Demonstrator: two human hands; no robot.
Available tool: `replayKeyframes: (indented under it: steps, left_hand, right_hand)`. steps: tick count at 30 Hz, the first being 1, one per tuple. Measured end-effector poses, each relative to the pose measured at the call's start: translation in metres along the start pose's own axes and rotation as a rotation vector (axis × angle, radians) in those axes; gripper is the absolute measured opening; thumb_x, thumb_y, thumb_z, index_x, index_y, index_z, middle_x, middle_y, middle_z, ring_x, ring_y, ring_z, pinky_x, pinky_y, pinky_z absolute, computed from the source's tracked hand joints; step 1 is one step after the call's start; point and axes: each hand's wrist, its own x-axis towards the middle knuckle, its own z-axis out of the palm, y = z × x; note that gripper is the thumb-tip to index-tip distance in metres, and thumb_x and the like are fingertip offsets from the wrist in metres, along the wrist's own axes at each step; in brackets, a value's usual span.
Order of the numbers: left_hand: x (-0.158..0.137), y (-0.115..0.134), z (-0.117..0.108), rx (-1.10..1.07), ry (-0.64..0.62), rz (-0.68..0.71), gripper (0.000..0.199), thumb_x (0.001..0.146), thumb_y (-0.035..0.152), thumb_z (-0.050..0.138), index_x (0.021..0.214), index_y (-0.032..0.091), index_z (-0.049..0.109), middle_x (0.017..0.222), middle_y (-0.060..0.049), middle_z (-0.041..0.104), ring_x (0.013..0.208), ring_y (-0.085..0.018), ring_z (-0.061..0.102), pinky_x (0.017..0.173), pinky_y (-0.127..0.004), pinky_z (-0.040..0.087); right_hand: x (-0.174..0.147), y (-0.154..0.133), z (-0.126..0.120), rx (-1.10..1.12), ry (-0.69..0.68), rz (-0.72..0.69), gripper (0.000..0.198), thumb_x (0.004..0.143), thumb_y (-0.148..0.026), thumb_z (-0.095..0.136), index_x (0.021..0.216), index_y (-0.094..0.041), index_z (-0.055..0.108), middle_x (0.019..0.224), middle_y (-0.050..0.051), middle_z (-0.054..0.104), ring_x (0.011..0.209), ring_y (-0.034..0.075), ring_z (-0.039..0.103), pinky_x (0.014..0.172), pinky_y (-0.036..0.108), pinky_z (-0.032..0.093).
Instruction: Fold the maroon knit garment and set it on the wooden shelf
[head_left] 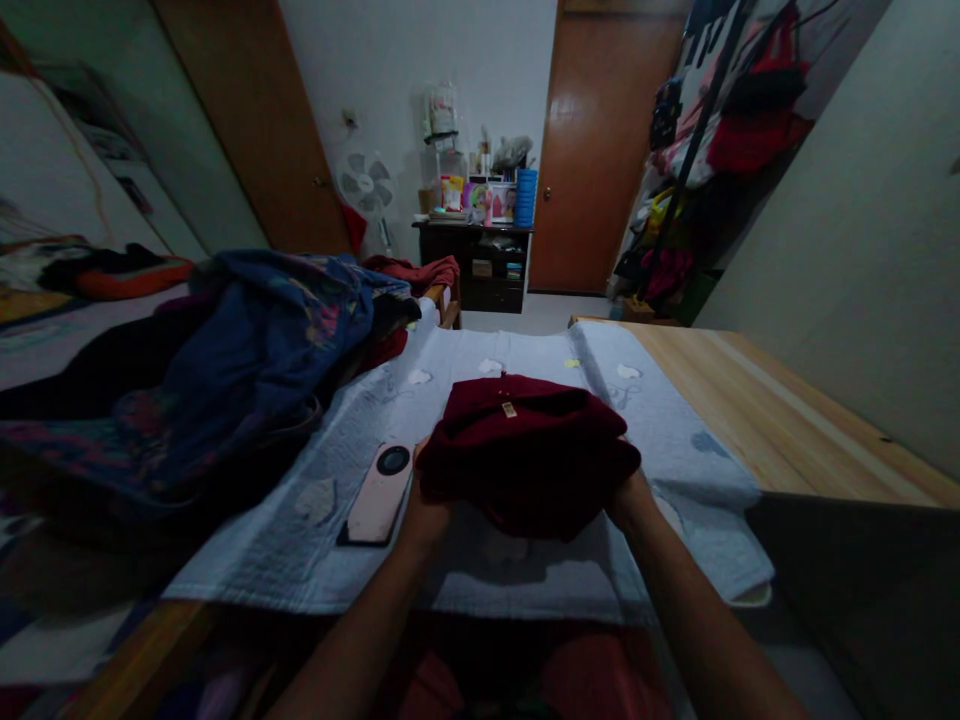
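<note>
A dark red folded garment [529,455] with a small pale tag near its far edge is held just above a light blue cloth [480,355] printed with white shapes. My left hand [430,490] grips the garment's left side, its fingers mostly hidden by the fabric. On the opposite side my right hand [624,490] holds the other edge, with its fingers also largely under the folds. Left of my left hand, a pink phone [381,492] with a round black camera lies on the cloth.
A heap of clothes [247,350], blue patterned and dark, is piled at the left. To the right runs a wooden tabletop [720,400]. Farther back stand a dark cabinet [491,270] with items on it, a white fan [367,183] and a brown door [592,150]. Bags [750,130] hang at the right.
</note>
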Motion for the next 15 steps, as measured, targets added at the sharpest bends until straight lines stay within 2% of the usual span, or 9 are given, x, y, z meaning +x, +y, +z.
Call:
replayKeyframes:
  steps: [3, 6, 12, 15]
  left_hand:
    - [-0.027, -0.014, -0.01, 0.045, -0.018, 0.058, 0.064, 0.065, 0.023, 0.079, 0.121, 0.029, 0.05, 0.135, -0.002, 0.051, 0.131, -0.026, 0.041, 0.112, -0.036, 0.031]
    - [-0.043, -0.02, -0.014, 0.0, -0.097, 0.025, 0.076, 0.061, 0.021, 0.081, 0.126, 0.028, 0.044, 0.139, -0.004, 0.047, 0.131, -0.027, 0.041, 0.109, -0.035, 0.035]
    - [-0.066, -0.011, -0.017, -0.244, -0.172, -0.207, 0.096, 0.061, 0.019, 0.075, 0.14, 0.04, 0.025, 0.144, 0.001, 0.044, 0.127, -0.027, 0.047, 0.094, -0.034, 0.05]
    - [-0.074, -0.006, -0.029, -0.338, -0.258, -0.311, 0.094, 0.062, 0.021, 0.07, 0.142, 0.042, 0.024, 0.145, 0.001, 0.044, 0.125, -0.027, 0.05, 0.09, -0.035, 0.052]
  right_hand:
    - [-0.025, 0.025, -0.008, 0.077, 0.023, 0.052, 0.045, 0.081, -0.053, 0.061, 0.12, -0.031, 0.058, 0.118, 0.002, 0.068, 0.113, 0.024, 0.059, 0.091, 0.037, 0.051]
    - [-0.045, 0.039, -0.007, 0.186, -0.035, 0.177, 0.04, 0.085, -0.052, 0.055, 0.119, -0.031, 0.059, 0.116, 0.001, 0.069, 0.109, 0.023, 0.062, 0.088, 0.037, 0.053]
    - [-0.078, 0.047, -0.003, 0.373, -0.142, 0.435, 0.041, 0.092, -0.052, 0.039, 0.125, -0.03, 0.052, 0.115, 0.006, 0.069, 0.097, 0.025, 0.067, 0.086, 0.047, 0.052]
    - [-0.09, 0.053, -0.009, 0.446, -0.149, 0.465, 0.039, 0.094, -0.05, 0.035, 0.123, -0.03, 0.052, 0.115, 0.006, 0.069, 0.097, 0.025, 0.067, 0.09, 0.05, 0.049]
